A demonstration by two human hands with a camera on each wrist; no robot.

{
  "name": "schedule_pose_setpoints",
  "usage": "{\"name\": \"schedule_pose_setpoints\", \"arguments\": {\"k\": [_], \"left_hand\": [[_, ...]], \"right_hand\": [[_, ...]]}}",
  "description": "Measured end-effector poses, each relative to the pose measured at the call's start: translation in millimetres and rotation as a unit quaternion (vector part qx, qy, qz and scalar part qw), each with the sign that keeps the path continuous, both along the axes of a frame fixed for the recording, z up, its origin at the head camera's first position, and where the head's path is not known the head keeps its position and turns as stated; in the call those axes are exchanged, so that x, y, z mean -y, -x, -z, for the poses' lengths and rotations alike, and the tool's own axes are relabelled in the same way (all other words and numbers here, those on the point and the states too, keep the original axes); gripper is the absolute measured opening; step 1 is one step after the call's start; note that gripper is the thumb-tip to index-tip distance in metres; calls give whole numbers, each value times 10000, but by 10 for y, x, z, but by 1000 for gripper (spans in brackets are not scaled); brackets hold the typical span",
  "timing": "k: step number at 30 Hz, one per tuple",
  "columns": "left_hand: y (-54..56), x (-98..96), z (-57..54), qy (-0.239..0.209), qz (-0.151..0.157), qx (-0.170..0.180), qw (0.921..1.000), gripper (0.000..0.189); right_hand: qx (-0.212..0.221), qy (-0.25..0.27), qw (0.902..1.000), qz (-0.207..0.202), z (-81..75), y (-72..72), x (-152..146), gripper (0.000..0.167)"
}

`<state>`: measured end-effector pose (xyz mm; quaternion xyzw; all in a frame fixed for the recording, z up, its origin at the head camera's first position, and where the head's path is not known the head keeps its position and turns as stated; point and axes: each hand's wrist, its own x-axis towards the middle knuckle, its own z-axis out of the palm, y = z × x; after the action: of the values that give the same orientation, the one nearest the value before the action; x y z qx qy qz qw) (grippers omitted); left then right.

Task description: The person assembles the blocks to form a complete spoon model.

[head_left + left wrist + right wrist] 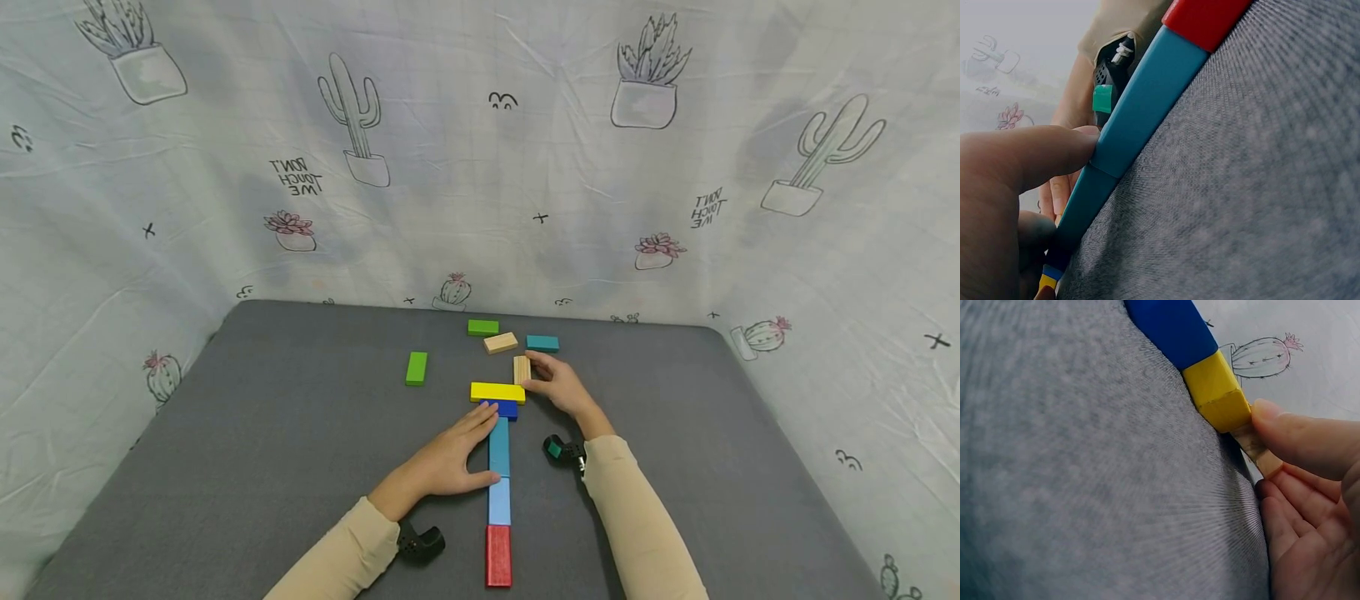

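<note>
A line of wooden blocks runs away from me down the middle of the table: a red block [498, 556], a light blue block [498, 501], a teal-blue block [498, 447] and a dark blue block [507, 409]. A yellow block [498, 392] lies crosswise at the far end. My left hand [453, 457] rests along the row's left side, fingertips over the dark blue block and thumb against the light blue one. With thumb and fingers, my right hand [558, 388] pinches a natural wood block [521, 370] beside the yellow block's far right end.
Beyond the row lie a green block [483, 328], another natural wood block [500, 342] and a teal block [542, 343]. A second green block [416, 368] lies to the left. Cactus-printed cloth [480, 167] hangs behind the grey table [262, 433].
</note>
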<state>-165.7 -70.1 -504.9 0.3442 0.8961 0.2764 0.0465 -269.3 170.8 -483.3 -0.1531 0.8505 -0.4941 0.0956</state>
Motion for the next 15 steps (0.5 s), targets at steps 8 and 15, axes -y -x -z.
{"name": "schedule_pose_setpoints", "arguments": {"k": [8, 15], "left_hand": [[-10, 3, -17, -61, 0, -13, 10000, 88], [-7, 3, -9, 10, 16, -24, 10000, 87]], "right_hand": [[-94, 26, 9999, -80, 123, 72, -40, 62], [-61, 454, 9989, 108, 167, 57, -69, 58]]}}
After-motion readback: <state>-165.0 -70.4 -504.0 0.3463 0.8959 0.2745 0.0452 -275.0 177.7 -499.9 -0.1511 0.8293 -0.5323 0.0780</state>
